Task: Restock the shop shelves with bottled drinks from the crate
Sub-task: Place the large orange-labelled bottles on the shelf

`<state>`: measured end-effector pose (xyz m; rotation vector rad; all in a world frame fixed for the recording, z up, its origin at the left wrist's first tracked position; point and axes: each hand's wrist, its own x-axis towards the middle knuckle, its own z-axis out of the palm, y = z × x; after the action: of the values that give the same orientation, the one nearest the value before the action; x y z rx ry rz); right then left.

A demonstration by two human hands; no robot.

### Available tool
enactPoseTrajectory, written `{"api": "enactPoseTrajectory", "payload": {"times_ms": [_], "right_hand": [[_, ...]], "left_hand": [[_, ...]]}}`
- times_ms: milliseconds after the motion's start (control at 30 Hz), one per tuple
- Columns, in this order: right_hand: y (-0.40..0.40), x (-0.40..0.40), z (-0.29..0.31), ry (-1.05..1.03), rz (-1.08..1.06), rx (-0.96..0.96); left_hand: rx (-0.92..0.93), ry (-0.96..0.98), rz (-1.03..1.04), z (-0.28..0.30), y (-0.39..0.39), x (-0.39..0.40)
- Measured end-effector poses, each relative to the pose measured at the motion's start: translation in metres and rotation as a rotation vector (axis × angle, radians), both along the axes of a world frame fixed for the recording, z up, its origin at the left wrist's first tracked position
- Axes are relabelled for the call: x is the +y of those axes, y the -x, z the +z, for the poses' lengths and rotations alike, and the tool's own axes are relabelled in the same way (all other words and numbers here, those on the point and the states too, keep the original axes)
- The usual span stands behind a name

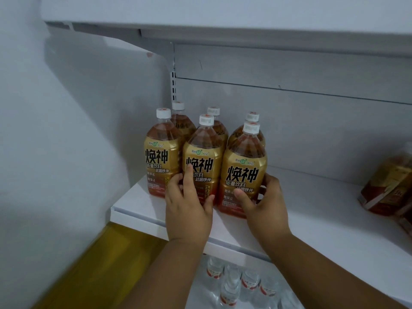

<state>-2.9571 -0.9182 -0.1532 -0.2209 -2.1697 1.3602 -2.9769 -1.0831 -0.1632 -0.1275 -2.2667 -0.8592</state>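
Much of this scene is being cut off or blurred. At the right edge, another pack of brown bottles [389,186] is lying or leaning on the same shelf, but the frame is slicing through it and the wide lens is bending it, so how many bottles it holds cannot be told. Below the shelf edge, a group of clear water bottles [240,284] with red-and-white labels is showing between the forearms; they are soft and partly hidden by the arms. The three back bottles [214,123] of the drinks group are mostly hiding behind the front three, only caps and shoulders showing. The upper shelf [245,23] is running out of the top of the picture. No crate is showing in this view.

Six gold-labelled drink bottles are standing upright in two rows of three at the left end of the white shelf [312,219], close to the left wall [55,130].

The left hand [189,210] is grasping the middle front bottle [204,166] low on its label, with the fingers wrapping its left side against the neighbouring left front bottle [161,161] and the thumb lying on its right side. The right hand [265,204] is grasping the right front bottle [244,172] near its base, thumb across the front of the label and fingers curling round the right side. Both held bottles are sitting on the shelf, touching each other, just in front of the hands' wrists.
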Motion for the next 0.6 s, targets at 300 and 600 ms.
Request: {"api": "enactPoseTrajectory", "payload": {"times_ms": [300, 600], "right_hand": [[0.002, -0.004, -0.004, -0.017, -0.031, 0.003], [-0.003, -0.011, -0.001, -0.019, -0.047, 0.001]], "left_hand": [[0.009, 0.012, 0.011, -0.002, 0.002, 0.002], [-0.014, 0.034, 0.004, -0.002, 0.001, -0.001]]}}
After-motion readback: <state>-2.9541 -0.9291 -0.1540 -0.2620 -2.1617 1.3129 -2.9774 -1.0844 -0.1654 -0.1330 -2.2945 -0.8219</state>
